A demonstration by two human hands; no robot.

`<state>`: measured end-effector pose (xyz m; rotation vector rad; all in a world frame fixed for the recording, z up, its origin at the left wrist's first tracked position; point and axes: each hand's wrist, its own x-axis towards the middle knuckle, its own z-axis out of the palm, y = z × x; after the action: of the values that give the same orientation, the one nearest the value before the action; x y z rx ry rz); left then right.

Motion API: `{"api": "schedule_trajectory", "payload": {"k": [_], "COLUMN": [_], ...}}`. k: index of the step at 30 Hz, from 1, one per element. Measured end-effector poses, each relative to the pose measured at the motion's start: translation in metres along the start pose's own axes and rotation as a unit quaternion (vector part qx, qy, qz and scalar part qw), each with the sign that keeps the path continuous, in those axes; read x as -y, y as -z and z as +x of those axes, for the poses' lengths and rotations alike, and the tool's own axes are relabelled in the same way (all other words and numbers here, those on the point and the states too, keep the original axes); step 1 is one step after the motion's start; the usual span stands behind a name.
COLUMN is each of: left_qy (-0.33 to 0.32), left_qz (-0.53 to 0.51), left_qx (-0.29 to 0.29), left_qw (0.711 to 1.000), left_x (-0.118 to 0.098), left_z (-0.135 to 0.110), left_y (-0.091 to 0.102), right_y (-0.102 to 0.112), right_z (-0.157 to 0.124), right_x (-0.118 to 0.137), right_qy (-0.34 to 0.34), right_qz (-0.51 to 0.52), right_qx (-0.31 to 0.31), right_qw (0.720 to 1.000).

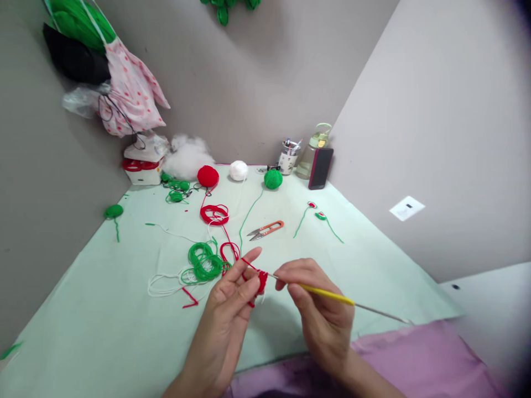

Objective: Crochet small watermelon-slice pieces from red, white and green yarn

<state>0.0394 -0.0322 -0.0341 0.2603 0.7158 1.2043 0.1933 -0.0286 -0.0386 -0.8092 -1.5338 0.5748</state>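
Between the thumb and fingers of my left hand [234,301] is a small red crochet piece [262,281]. A strand of red yarn runs over the raised index finger of that hand. My right hand [321,309] grips a crochet hook [327,294] by its yellow handle, fingers closed around it. The hook's metal tip is at the red piece's right edge; whether it sits inside a stitch is too small to tell. The hook's other metal end points to the lower right. Beyond my hands lie orange-handled thread snips [266,230].
Loops of green yarn [205,261], white yarn [160,284] and red yarn [214,215] lie left of centre. At the back stand a red ball [208,176], a white ball [238,171], a green ball [272,178], stuffing [188,157], a bottle [307,157] and a phone [321,168].
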Motion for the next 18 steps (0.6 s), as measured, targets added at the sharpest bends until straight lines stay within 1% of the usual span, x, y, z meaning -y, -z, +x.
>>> {"api": "schedule_trajectory", "payload": {"k": [4, 9, 10, 12, 13, 15, 16, 17, 18], "left_qy": [-0.016, -0.016, -0.022, -0.057, -0.084, -0.119, -0.113, -0.090, -0.057], "left_qz": [0.023, 0.057, 0.067, 0.097, 0.113, 0.128, 0.123, 0.108, 0.087], "left_qx": [-0.017, -0.026, -0.024, -0.019, -0.016, -0.010, -0.007, -0.002, 0.006], "left_qw": [0.999, 0.998, 0.997, 0.993, 0.990, 0.985, 0.986, 0.990, 0.995], "left_x": [-0.003, -0.004, -0.003, 0.002, 0.005, 0.010, 0.012, 0.012, 0.012], "left_z": [0.001, 0.000, 0.000, 0.000, -0.001, -0.002, -0.002, -0.002, -0.002], "left_y": [0.000, 0.005, 0.005, 0.006, 0.006, 0.005, 0.003, 0.002, 0.001], "right_y": [0.002, 0.003, 0.003, 0.001, 0.000, -0.003, -0.004, -0.005, -0.006], "right_z": [0.003, 0.006, 0.007, 0.007, 0.005, -0.001, -0.005, -0.008, -0.011], "right_x": [-0.001, -0.004, -0.004, -0.004, -0.005, -0.007, -0.009, -0.010, -0.011], "right_qy": [-0.029, -0.094, -0.110, -0.124, -0.116, -0.056, -0.010, 0.036, 0.059], "right_qz": [0.061, 0.134, 0.156, 0.175, 0.155, 0.047, -0.025, -0.083, -0.108], "right_qx": [-0.017, -0.038, -0.038, -0.024, -0.008, 0.019, 0.025, 0.014, 0.011], "right_qw": [0.998, 0.986, 0.981, 0.976, 0.981, 0.997, 0.999, 0.996, 0.992]}}
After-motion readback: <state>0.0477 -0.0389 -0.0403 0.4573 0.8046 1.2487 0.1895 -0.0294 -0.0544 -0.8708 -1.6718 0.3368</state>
